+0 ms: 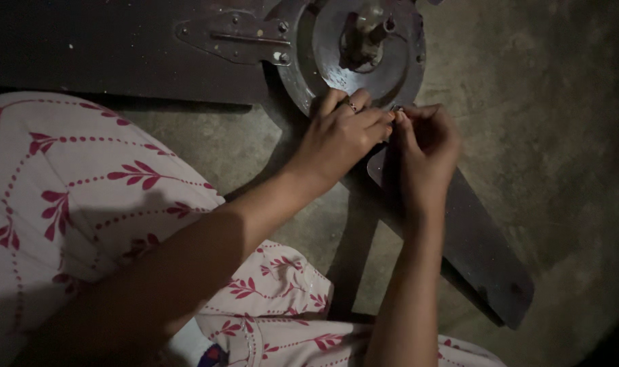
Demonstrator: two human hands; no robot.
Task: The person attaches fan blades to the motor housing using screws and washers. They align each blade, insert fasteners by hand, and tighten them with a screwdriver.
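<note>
A dark ceiling fan lies on the concrete floor, its round metal motor hub [364, 51] at the top middle. One brown blade [85, 47] runs left with a metal bracket [238, 35] bolted to it. A second blade [479, 251] slants down to the right. My left hand [340, 136], with a ring on one finger, rests on the hub's lower rim. My right hand [425, 146] meets it fingertip to fingertip where that second blade joins the hub. Both pinch at something small there; what it is stays hidden.
The bare grey concrete floor [554, 122] spreads to the right. My knee in white cloth with a red leaf print [78, 197] fills the lower left, close beside the fan. The scene is dim.
</note>
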